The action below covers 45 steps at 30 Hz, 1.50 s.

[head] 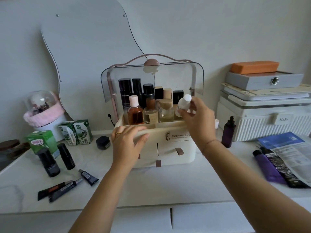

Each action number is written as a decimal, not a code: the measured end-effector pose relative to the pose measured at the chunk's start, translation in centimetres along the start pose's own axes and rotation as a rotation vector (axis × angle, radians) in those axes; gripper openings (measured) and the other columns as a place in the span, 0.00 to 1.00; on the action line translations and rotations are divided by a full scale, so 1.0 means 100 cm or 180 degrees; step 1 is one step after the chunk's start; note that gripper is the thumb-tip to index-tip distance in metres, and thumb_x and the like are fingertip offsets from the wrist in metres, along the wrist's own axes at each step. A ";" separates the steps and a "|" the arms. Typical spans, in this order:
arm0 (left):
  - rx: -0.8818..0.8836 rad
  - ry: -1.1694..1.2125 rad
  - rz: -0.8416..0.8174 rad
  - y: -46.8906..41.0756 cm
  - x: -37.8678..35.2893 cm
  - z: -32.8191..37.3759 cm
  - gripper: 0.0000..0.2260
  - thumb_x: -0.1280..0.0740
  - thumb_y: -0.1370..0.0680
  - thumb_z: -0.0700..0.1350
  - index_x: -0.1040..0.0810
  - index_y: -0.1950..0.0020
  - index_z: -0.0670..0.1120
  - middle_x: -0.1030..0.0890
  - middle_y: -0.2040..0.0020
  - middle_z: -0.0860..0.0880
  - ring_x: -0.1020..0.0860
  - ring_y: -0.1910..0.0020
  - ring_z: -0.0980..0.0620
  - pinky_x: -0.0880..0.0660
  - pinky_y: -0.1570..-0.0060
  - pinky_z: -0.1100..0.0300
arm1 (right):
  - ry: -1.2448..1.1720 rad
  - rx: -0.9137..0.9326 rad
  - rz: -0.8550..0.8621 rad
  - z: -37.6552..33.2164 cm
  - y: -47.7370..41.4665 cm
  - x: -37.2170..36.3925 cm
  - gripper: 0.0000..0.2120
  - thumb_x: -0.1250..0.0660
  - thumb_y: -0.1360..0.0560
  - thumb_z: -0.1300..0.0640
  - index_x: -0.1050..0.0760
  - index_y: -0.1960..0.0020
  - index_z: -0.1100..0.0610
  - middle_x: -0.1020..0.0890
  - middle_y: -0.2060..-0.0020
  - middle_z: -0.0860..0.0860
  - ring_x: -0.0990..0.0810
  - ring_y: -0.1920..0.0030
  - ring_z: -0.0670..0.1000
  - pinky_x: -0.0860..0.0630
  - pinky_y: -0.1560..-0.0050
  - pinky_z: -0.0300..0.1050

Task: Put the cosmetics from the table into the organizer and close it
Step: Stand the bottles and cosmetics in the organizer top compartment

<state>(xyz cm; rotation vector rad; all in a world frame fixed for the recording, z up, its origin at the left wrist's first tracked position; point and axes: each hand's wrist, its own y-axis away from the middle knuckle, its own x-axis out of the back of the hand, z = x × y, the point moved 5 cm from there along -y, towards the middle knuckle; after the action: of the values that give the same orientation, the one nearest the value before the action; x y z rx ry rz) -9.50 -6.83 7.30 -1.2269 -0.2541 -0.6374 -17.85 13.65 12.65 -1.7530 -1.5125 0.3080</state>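
Note:
A cream organizer (176, 148) with a raised clear lid (151, 76) stands mid-table, holding several bottles. My right hand (196, 115) grips a small white bottle (184, 103), tilted, above the organizer's right end. My left hand (126, 138) rests on the organizer's front left rim with its fingers over the edge. Two black bottles (48, 162) (66, 156), a small dark tube (88, 176) and flat dark tubes (58, 190) lie on the table at left. A dark purple dropper bottle (228, 132) stands to the right, with purple and black tubes (269, 167) further right.
Green milk cartons (75, 132), a small black jar (103, 142) and a pink-trimmed dome (42, 108) sit at the back left. Stacked white and grey boxes (265, 115) fill the back right. Blue and grey sachets (289, 148) lie at the right edge. A wavy mirror (87, 52) leans on the wall.

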 end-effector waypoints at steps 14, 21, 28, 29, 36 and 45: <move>0.0066 0.0020 -0.0067 0.001 -0.001 -0.002 0.12 0.36 0.25 0.56 0.20 0.45 0.54 0.19 0.47 0.56 0.29 0.43 0.51 0.46 0.40 0.58 | 0.1491 -0.0619 -0.1044 0.024 -0.050 -0.052 0.09 0.37 0.23 0.60 0.29 0.45 0.63 0.20 0.50 0.61 0.22 0.50 0.62 0.30 0.58 0.47; 0.0048 0.0053 -0.0037 0.001 -0.001 -0.001 0.16 0.40 0.26 0.59 0.20 0.46 0.54 0.19 0.47 0.56 0.32 0.43 0.55 0.47 0.42 0.62 | 0.1783 -0.0648 -0.1163 0.025 -0.056 -0.058 0.07 0.41 0.23 0.65 0.27 0.47 0.64 0.20 0.50 0.61 0.21 0.50 0.60 0.28 0.58 0.46; 0.0006 0.0040 -0.0049 0.001 0.000 -0.001 0.14 0.37 0.26 0.58 0.20 0.46 0.53 0.19 0.48 0.57 0.32 0.45 0.56 0.47 0.42 0.62 | 0.1530 -0.0442 -0.1084 0.016 -0.037 -0.040 0.07 0.39 0.24 0.66 0.26 0.47 0.63 0.19 0.52 0.59 0.22 0.55 0.58 0.24 0.55 0.48; 0.0000 0.0043 -0.0043 0.001 0.001 -0.001 0.13 0.36 0.25 0.58 0.20 0.46 0.53 0.19 0.48 0.57 0.32 0.46 0.57 0.46 0.42 0.62 | 0.1271 -0.0322 -0.0875 0.016 -0.028 -0.030 0.08 0.37 0.24 0.64 0.25 0.46 0.62 0.18 0.53 0.58 0.21 0.54 0.58 0.23 0.53 0.50; -0.0059 0.0014 0.0009 0.000 0.000 0.000 0.16 0.39 0.26 0.61 0.20 0.46 0.54 0.19 0.47 0.58 0.32 0.47 0.57 0.45 0.43 0.61 | 0.0480 -0.0498 0.0655 0.075 0.034 0.037 0.08 0.33 0.28 0.61 0.23 0.48 0.57 0.19 0.55 0.50 0.21 0.55 0.52 0.22 0.52 0.50; -0.0014 0.0046 0.0010 0.000 0.000 0.001 0.15 0.38 0.26 0.59 0.19 0.47 0.53 0.18 0.49 0.57 0.31 0.47 0.55 0.43 0.43 0.57 | 0.0570 -0.1159 -0.0368 0.134 0.029 -0.009 0.21 0.29 0.29 0.51 0.28 0.41 0.59 0.19 0.47 0.54 0.22 0.50 0.52 0.28 0.53 0.44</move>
<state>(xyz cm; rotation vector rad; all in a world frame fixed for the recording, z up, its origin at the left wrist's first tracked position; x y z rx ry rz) -9.51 -6.73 7.32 -1.2262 -0.2388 -0.6441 -24.48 18.15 1.54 -1.9005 -1.6022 -0.1916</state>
